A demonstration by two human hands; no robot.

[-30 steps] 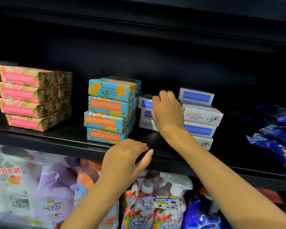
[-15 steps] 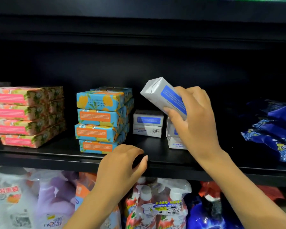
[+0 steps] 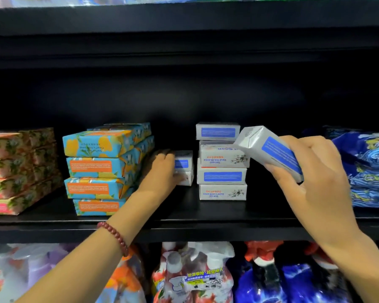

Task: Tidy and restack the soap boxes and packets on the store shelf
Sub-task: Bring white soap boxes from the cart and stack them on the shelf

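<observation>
**Two hands among the white soap boxes**

A black shelf (image 3: 206,217) carries everything. Under it stand spray bottles (image 3: 195,274) in clear wrap. At the far right of the shelf lie dark blue packets (image 3: 368,169). At the far left sits a stack of pink boxes (image 3: 20,171), and beside it a stack of blue-and-orange boxes (image 3: 101,169), four high.

Right of centre stands a tall stack of white boxes (image 3: 222,169), its upper ones slightly askew. The right hand (image 3: 315,178) holds a tilted white box (image 3: 269,152) in the air just beside that stack's top, fingers wrapped over it and thumb underneath. The left hand (image 3: 162,171) reaches between the blue-and-orange boxes and the tall stack, fingers curled over a low pair of white boxes (image 3: 184,169), thumb on the lower one. A red bead bracelet (image 3: 114,237) circles the left wrist.
</observation>
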